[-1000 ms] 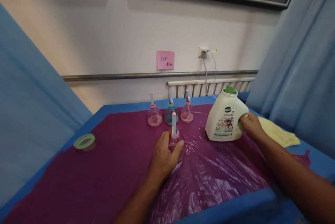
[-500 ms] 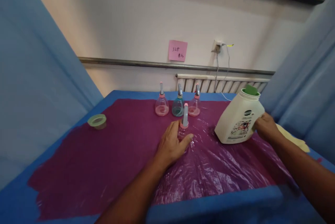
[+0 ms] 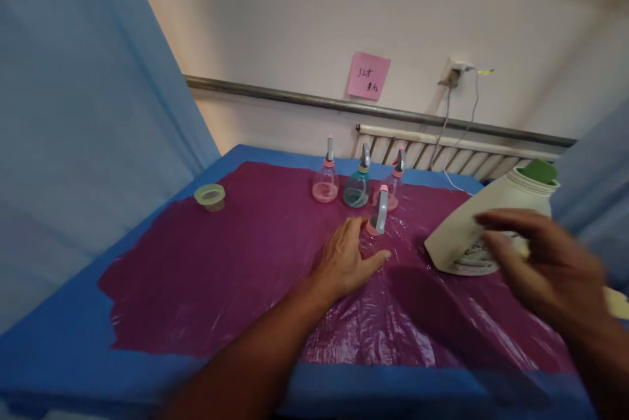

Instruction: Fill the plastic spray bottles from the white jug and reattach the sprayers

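My left hand [image 3: 346, 256] is wrapped round the clear body of a spray bottle [image 3: 377, 217] with a pink collar and grey trigger head. It stands on the purple plastic sheet [image 3: 236, 263]. My right hand [image 3: 540, 269], smeared by motion, hangs in front of a cream plastic jug [image 3: 464, 227]; fingers and thumb are apart with nothing between them. The jug stands with a green piece [image 3: 539, 171] in its mouth, its label partly covered by my hand. Behind my left hand are a pink spray bottle [image 3: 325, 187], a teal one [image 3: 356, 190] and another pink one [image 3: 394, 187].
A small pale green round container [image 3: 210, 197] sits at the left of the sheet. Blue cloth [image 3: 54, 315] covers the table. A pink note [image 3: 368, 76], a metal rail [image 3: 275, 95] and a socket with cables [image 3: 453, 76] are on the wall. Blue curtains [image 3: 73, 112] hang at both sides.
My right hand has let go of the jug and moved in front of it, towards me. My left hand stays on the spray bottle. The view has shifted and tilted.
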Demonstrator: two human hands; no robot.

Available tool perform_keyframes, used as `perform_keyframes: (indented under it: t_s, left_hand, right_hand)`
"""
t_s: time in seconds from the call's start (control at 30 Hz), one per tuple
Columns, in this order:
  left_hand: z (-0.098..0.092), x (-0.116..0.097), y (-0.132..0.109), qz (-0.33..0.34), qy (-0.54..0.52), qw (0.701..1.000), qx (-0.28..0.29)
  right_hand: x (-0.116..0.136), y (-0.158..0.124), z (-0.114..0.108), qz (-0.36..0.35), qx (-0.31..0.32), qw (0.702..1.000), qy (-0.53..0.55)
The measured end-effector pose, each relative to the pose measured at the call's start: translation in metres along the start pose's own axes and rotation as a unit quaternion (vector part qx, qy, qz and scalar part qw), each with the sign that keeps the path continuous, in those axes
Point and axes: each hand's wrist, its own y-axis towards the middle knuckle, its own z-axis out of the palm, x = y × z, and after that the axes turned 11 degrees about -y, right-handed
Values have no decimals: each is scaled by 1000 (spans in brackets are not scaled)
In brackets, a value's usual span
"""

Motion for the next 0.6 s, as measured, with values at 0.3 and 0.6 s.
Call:
perform_keyframes:
  t_s: [0.3,0.6]
  left_hand:
    - [0,4,-3,34,-16,999,-36]
    - [0,2,-9,85,-11,996,-39]
  right_hand:
    - [89,26,131,18,130,965,225]
    - [91,-9,164,73,42,951,297]
